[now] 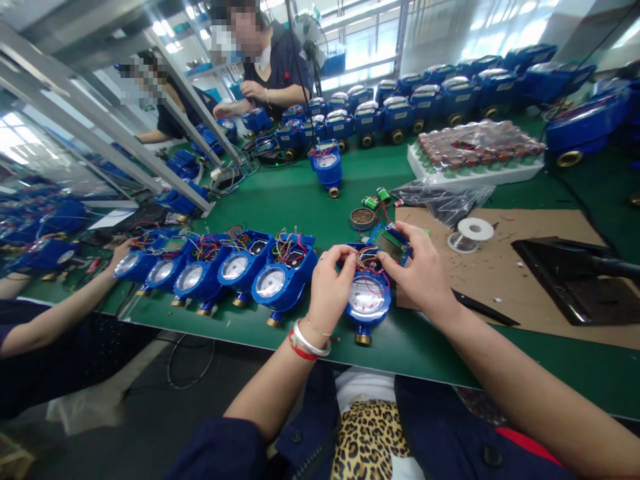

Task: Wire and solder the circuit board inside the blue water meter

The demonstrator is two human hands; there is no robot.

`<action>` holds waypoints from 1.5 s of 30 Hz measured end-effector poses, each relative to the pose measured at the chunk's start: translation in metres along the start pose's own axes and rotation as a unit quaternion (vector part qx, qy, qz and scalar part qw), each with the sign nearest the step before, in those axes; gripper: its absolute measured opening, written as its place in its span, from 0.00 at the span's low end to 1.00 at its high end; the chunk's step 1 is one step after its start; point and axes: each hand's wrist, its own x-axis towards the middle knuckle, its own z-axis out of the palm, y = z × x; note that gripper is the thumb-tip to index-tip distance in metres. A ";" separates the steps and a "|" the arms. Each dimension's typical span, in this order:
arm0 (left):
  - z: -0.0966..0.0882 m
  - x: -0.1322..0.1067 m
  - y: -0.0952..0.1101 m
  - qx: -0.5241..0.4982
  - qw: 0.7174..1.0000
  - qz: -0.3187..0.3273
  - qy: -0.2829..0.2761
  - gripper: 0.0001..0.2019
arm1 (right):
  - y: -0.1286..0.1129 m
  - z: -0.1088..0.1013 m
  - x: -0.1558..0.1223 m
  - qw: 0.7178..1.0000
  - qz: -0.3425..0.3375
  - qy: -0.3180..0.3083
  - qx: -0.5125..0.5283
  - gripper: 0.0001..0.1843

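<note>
A blue water meter [369, 301] with a round clear dial and a brass fitting sits in front of me, its upper housing exposed. Red, yellow and black wires [367, 255] loop inside that housing. At its left edge my left hand [333, 287] is closed in a pinch beside the wires; what lies between the fingertips is hidden. My right hand [425, 273] grips a green circuit board [393, 245] tilted above the housing, thumb near the wires and fingers along the top edge. Wires run from the board area to small green cylindrical parts [371, 202] behind.
Several wired meters [270, 283] stand in a row left. Behind the board are a round tin [363, 218] and a wrapped tray of batteries [480, 150]. Cardboard [540, 233] on the right bears a solder spool [470, 235] and a black stand [575, 280]. Co-workers sit left and opposite.
</note>
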 end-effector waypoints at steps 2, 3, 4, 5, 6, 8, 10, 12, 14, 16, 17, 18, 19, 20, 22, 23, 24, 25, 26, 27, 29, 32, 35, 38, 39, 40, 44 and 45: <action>0.000 0.001 0.004 0.020 1.000 0.002 -0.015 0.12 | 0.000 0.001 0.000 1.000 -0.002 -0.001 0.001 0.29; -0.001 0.001 0.005 0.031 0.999 0.006 -0.023 0.14 | 0.000 0.001 0.000 1.000 -0.005 -0.003 0.001 0.29; -0.002 0.001 0.006 0.041 0.999 0.010 -0.029 0.14 | 0.001 0.001 0.000 1.000 -0.007 -0.004 0.001 0.28; -0.002 0.001 0.007 0.049 0.998 0.014 -0.034 0.13 | 0.002 0.001 0.000 1.000 -0.008 -0.005 0.000 0.28; -0.003 0.001 0.007 0.053 0.998 0.018 -0.037 0.11 | 0.002 0.001 -0.001 1.000 -0.009 -0.005 -0.002 0.28; -0.004 0.002 0.008 0.052 0.998 0.018 -0.041 0.08 | 0.003 0.001 -0.001 1.000 -0.009 -0.004 -0.004 0.28; -0.007 0.003 0.007 0.042 0.998 0.013 -0.049 0.08 | 0.003 0.000 -0.002 1.000 -0.008 -0.004 -0.006 0.29; -0.010 0.004 0.007 0.033 0.998 0.007 -0.059 0.09 | 0.003 -0.001 -0.001 1.000 -0.007 -0.004 -0.006 0.29; -0.013 0.005 0.006 0.022 0.997 0.001 -0.070 0.10 | 0.002 -0.002 -0.001 1.000 -0.008 -0.004 -0.005 0.28; -0.014 0.006 0.005 0.008 0.997 -0.009 -0.078 0.09 | 0.000 -0.002 -0.001 1.000 -0.010 -0.006 -0.003 0.27; -0.015 0.007 0.004 0.000 0.997 -0.016 -0.082 0.09 | 0.000 -0.002 -0.001 1.000 -0.010 -0.006 -0.002 0.27; -0.015 0.007 0.003 -0.008 0.996 -0.022 -0.085 0.09 | 0.000 -0.002 -0.001 1.000 -0.009 -0.005 -0.002 0.27; -0.015 0.008 0.002 -0.014 0.996 -0.027 -0.086 0.09 | 0.000 -0.002 -0.001 1.000 -0.009 -0.005 -0.002 0.27; -0.015 0.008 0.002 -0.020 0.996 -0.032 -0.086 0.09 | 0.000 -0.002 -0.001 1.000 -0.008 -0.004 -0.003 0.27; -0.016 0.009 0.001 -0.031 0.995 -0.041 -0.083 0.09 | 0.001 -0.001 -0.001 1.000 -0.010 -0.003 -0.002 0.28; -0.016 0.009 0.001 -0.037 0.995 -0.044 -0.081 0.09 | 0.001 0.000 -0.001 1.000 -0.011 -0.002 -0.002 0.28; -0.017 0.009 0.001 -0.041 0.995 -0.046 -0.082 0.09 | 0.002 0.001 -0.001 1.000 -0.013 -0.003 -0.002 0.28; -0.018 0.009 0.001 -0.044 0.994 -0.047 -0.084 0.10 | 0.002 0.001 -0.001 1.000 -0.015 -0.003 -0.003 0.28; -0.018 0.009 0.001 -0.045 0.994 -0.048 -0.087 0.10 | 0.002 0.002 -0.001 1.000 -0.014 -0.003 -0.004 0.28; -0.019 0.009 0.001 -0.046 0.994 -0.049 -0.090 0.10 | 0.002 0.002 -0.001 1.000 -0.013 -0.003 -0.005 0.28; -0.020 0.009 0.002 -0.054 0.992 -0.054 -0.099 0.10 | 0.002 0.002 -0.001 1.000 -0.011 -0.002 -0.006 0.28; -0.020 0.008 0.004 -0.107 0.985 -0.082 -0.112 0.10 | -0.001 0.002 -0.001 1.000 -0.016 0.000 -0.005 0.28; -0.020 0.008 0.009 -0.181 0.969 -0.117 -0.123 0.10 | -0.004 0.001 -0.002 1.000 -0.022 0.004 -0.005 0.27; -0.021 0.008 0.015 -0.241 0.952 -0.138 -0.125 0.09 | -0.007 -0.001 -0.001 1.000 -0.026 0.006 -0.005 0.27; -0.022 0.008 0.016 -0.251 0.950 -0.140 -0.123 0.09 | -0.008 -0.001 -0.001 1.000 -0.026 0.006 -0.003 0.27; -0.022 0.008 0.017 -0.254 0.950 -0.139 -0.118 0.09 | -0.008 -0.002 -0.001 1.000 -0.025 0.006 -0.002 0.27; -0.024 0.008 0.016 -0.216 0.964 -0.125 -0.096 0.08 | -0.008 -0.002 0.000 1.000 -0.018 0.002 0.002 0.27; -0.024 0.008 0.015 -0.202 0.967 -0.119 -0.096 0.08 | -0.007 -0.002 0.000 1.000 -0.016 0.002 0.003 0.27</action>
